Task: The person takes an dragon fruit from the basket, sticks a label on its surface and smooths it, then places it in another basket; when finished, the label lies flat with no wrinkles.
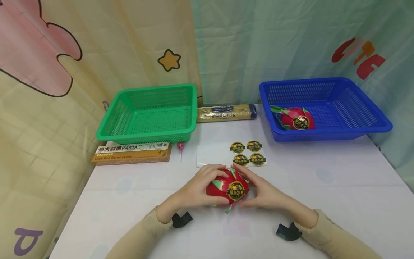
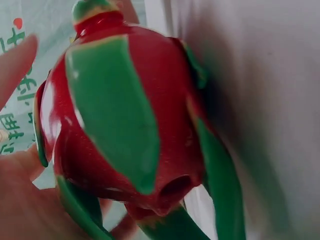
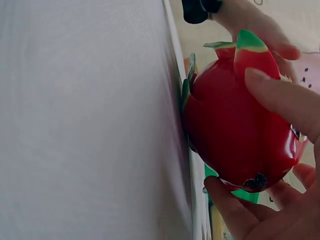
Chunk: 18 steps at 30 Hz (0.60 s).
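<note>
A red dragon fruit [image 1: 221, 190] with green-tipped scales rests on the table between both hands, low in the middle of the head view. A round black-and-gold sticker [image 1: 236, 191] sits on its near side. My left hand [image 1: 195, 189] curls round the fruit's left side, fingers over the top and thumb low in front. From the right, my right hand [image 1: 268, 192] holds it with bent fingers and thumb; the right wrist view shows that thumb lying on the red skin [image 3: 230, 125]. Just beyond the fruit lies a white sheet [image 1: 211, 155] bearing several matching stickers.
A blue basket [image 1: 330, 135] at back right contains another stickered dragon fruit [image 1: 292, 117]. At back left a green basket [image 1: 145, 138] stands behind a pasta box [image 1: 129, 158]. A lollipop [image 1: 180, 146] and a spaghetti pack [image 1: 226, 113] lie nearby. Curtains [image 1: 226, 43] hang behind.
</note>
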{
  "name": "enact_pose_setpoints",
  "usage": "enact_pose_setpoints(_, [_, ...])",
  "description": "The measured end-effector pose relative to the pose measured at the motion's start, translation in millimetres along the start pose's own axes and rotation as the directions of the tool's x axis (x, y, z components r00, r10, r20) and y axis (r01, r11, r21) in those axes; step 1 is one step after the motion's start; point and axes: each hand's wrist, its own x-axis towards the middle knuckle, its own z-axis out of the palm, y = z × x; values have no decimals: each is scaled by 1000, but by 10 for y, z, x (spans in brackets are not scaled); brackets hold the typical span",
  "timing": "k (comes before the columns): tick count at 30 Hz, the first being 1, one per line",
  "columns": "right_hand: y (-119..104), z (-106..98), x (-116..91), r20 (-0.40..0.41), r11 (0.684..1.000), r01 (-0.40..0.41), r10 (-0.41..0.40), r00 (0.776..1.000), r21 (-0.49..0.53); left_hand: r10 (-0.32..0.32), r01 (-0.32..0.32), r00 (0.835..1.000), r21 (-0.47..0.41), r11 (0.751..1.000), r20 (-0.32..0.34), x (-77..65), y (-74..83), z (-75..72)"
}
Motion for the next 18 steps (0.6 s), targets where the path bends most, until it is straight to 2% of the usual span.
enact_pose_setpoints(5, [-21,61,7,-43,999,-31,30,999,-22,-38,39,999,74,996,-22,-61,-47,35])
enact_pose_setpoints(7, [-33,67,10,-64,999,-49,48,997,-13,-38,41,998,55,998,-45,-65,-59,43])
enact_pose_setpoints(10, [-69,29,5,-81,998,-66,66,995,6,-36,34,996,-23,999,-79,-43,-69,49])
enact_pose_setpoints(13, [-117,-58,-5,-100,998,-58,57,993,-1,-15,6,994,-76,997,-108,16,-53,38])
enact_pose_setpoints(18, [-168,-227,-45,-165,997,2,-14,986,-71,81,-83,988,-6,997,-132,203,31,-3])
